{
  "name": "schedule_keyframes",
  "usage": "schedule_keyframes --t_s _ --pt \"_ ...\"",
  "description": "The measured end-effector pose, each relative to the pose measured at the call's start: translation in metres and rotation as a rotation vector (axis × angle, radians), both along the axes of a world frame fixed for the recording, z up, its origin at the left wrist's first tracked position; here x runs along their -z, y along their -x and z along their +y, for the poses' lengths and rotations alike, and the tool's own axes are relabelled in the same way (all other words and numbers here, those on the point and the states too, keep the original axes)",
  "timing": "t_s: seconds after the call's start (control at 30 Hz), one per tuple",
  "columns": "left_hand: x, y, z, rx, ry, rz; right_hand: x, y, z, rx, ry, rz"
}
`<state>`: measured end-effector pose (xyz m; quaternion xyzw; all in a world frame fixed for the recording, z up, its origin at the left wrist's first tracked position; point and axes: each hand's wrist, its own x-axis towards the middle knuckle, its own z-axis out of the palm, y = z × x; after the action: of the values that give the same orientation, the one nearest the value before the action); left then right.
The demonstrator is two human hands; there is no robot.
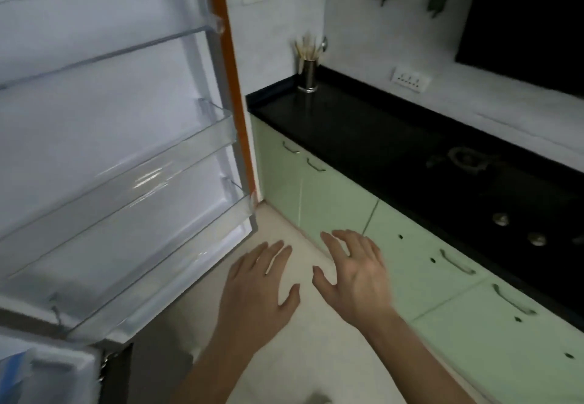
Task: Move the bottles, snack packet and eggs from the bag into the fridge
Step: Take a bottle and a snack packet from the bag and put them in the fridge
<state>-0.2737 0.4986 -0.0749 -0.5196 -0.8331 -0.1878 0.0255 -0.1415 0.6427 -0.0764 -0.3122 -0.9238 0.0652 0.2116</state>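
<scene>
The left hand (259,290) and right hand (357,274) hover over the pale floor (284,356) with fingers spread, holding nothing; the fridge door (120,138) stands open, its clear racks apparently bare; bag, bottles, snack packet and eggs are out of view; the sensible step is finding the bag first and lifting eggs level, two-handed.

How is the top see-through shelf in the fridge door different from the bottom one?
The top door shelf is a shallow rail, high and farther from the camera; the bottom door shelf is a deep bin, low and close. The top one looks narrower, the bottom one wider. Both are clear plastic with nothing visible in them.
</scene>
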Motion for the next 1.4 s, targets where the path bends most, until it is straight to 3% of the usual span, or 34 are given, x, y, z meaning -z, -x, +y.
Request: schedule_keyframes --t_s 0.23,0.77,1.03,1.4 --pt "-0.012 -0.027 0.025 0.371 0.007 0.043 -0.01 -0.065 -0.037 0.396 0.026 0.001" --pt "0.005 -0.165 -0.012 1.101 0.04 0.033 0.011 -0.218 -0.235 1.175 0.084 -0.071" --pt "0.004 -0.25 -0.023 1.282 0.044 0.04 0.013 -0.285 -0.276 1.376 0.128 -0.05" --pt "0.015 -0.397 0.004 1.348 0.106 0.134 0.032 -0.421 -0.268 1.452 0.175 -0.008"
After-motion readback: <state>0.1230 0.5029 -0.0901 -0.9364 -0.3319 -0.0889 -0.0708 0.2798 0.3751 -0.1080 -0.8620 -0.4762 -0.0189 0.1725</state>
